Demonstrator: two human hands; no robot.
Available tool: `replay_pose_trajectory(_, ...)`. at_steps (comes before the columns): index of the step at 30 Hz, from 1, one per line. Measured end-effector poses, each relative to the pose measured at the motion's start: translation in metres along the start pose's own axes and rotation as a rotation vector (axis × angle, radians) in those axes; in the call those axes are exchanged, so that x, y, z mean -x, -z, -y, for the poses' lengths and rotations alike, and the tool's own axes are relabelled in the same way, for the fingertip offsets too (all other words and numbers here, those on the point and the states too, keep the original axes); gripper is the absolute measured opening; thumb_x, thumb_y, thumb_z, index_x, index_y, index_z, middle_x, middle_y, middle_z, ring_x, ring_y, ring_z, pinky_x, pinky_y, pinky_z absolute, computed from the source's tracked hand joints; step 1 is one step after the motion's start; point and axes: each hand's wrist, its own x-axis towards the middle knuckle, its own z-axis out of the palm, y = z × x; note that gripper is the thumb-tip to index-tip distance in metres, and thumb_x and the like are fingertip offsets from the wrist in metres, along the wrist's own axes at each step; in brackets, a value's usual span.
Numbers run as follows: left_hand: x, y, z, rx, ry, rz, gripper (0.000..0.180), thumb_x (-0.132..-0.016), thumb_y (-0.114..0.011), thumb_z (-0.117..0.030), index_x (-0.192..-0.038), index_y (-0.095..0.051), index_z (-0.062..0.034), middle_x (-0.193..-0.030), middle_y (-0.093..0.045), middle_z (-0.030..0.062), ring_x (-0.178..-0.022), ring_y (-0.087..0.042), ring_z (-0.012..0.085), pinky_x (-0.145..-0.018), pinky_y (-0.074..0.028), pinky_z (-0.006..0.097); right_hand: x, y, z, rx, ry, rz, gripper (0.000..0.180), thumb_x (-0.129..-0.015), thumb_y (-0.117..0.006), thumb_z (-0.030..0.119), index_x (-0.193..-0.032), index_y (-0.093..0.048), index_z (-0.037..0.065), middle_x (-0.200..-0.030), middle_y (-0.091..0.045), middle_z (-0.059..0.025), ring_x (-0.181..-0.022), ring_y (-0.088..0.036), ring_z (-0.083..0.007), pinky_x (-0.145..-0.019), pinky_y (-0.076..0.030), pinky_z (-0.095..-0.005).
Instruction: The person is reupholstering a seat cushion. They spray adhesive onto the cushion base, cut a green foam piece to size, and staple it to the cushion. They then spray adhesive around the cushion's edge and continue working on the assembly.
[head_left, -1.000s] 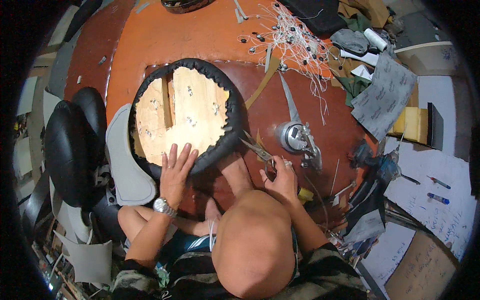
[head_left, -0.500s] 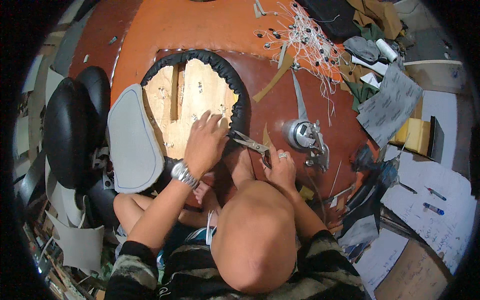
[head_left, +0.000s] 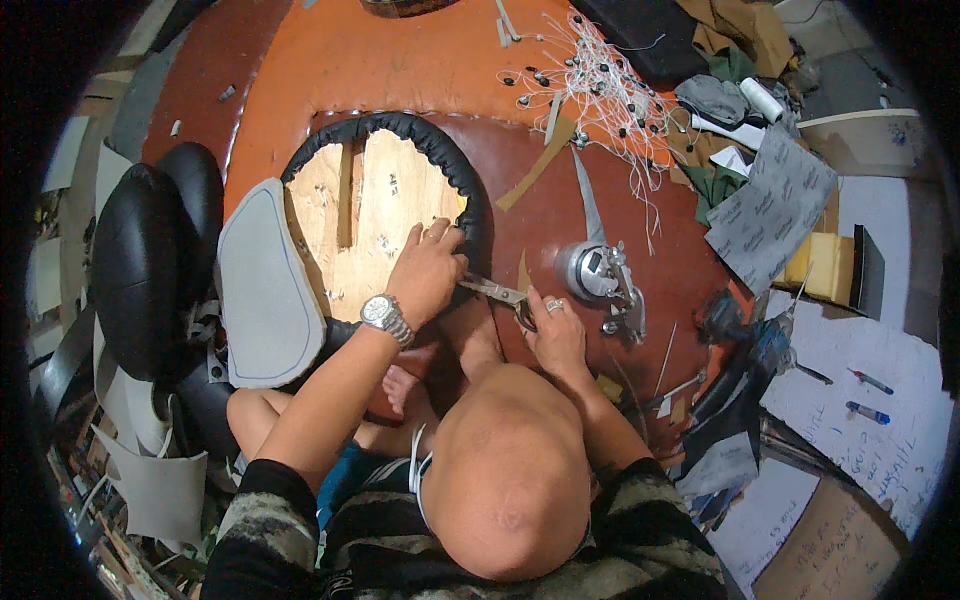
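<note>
- Nearest, we see the right hand [head_left: 558,335] gripping the scissors [head_left: 497,291] by their handles, fingers wrapped around the loops, blades pointing left.
- We find the left hand [head_left: 430,268] over the lower right part of the round black-covered wooden seat [head_left: 405,185], fingers bent near its gathered edge, just beside the blade tips; we cannot tell whether they pinch anything.
- Left of that hand, we see a grey panel [head_left: 270,285] overlapping the seat's edge.
- Farther off, we see tangled white cords [head_left: 600,80].
</note>
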Motion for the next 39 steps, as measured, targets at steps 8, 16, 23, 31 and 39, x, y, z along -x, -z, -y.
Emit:
replay_pose_trajectory(8, -0.008, 0.006, 0.002, -0.008, -0.011, 0.035, 0.015, -0.091, -0.068, -0.017, -0.098, -0.081, -0.0136, -0.14, -0.061, 0.0072, -0.147, -0.044, 0.033, -0.122, -0.035, 0.06, -0.002, 0.002, 0.001, -0.02, -0.001, 0.063, 0.065, -0.082, -0.081, 0.016, -0.142, -0.057, 0.005, -0.108, -0.065, -0.0147, -0.102, -0.064, -0.0366, -0.083, -0.056, -0.0486)
replay_pose_trajectory(16, -0.009, 0.003, 0.006, -0.042, -0.032, 0.036, 0.014, -0.089, -0.07, -0.016, -0.098, -0.08, -0.0109, -0.139, -0.061, 0.0079, -0.146, -0.044, 0.0332, -0.122, -0.034, 0.058, -0.001, -0.007, 0.008, 0.052, 0.002, -0.063, 0.052, -0.081, -0.081, 0.016, -0.129, -0.062, 0.008, -0.101, -0.065, -0.0111, -0.098, -0.065, -0.0336, -0.077, -0.056, -0.0477)
replay_pose_trajectory(23, -0.007, -0.004, 0.009, -0.082, -0.169, 0.007, 0.021, -0.095, -0.059, -0.014, -0.092, -0.076, -0.0015, -0.132, -0.061, 0.0109, -0.138, -0.048, 0.0328, -0.122, -0.034, 0.057, -0.01, -0.02, 0.016, 0.087, 0.014, -0.101, 0.041, -0.086, -0.076, 0.014, -0.125, -0.064, 0.006, -0.102, -0.067, -0.0113, -0.097, -0.066, -0.0331, -0.077, -0.056, -0.0479)
replay_pose_trajectory(31, -0.003, 0.004, 0.025, 0.151, -0.082, -0.162, 0.011, -0.084, -0.07, -0.01, -0.093, -0.075, -0.0037, -0.119, -0.065, 0.0148, -0.125, -0.057, 0.0358, -0.112, -0.044, 0.05, -0.015, -0.012, 0.014, 0.041, -0.086, 0.179, 0.028, -0.087, -0.073, 0.012, -0.112, -0.064, 0.005, -0.102, -0.068, -0.0158, -0.101, -0.068, -0.0361, -0.079, -0.056, -0.0497)
replay_pose_trajectory(39, 0.069, 0.019, 0.131, 0.47, 0.648, -0.541, 0.036, -0.091, -0.077, -0.019, -0.122, -0.069, -0.0044, -0.126, -0.066, 0.0205, -0.125, -0.059, 0.038, -0.11, -0.046, 0.046, 0.005, -0.013, 0.024, -0.108, -0.188, -0.016, 0.037, -0.085, -0.078, 0.02, -0.115, -0.063, 0.006, -0.103, -0.067, -0.02, -0.103, -0.064, -0.0438, -0.086, -0.052, -0.0552)
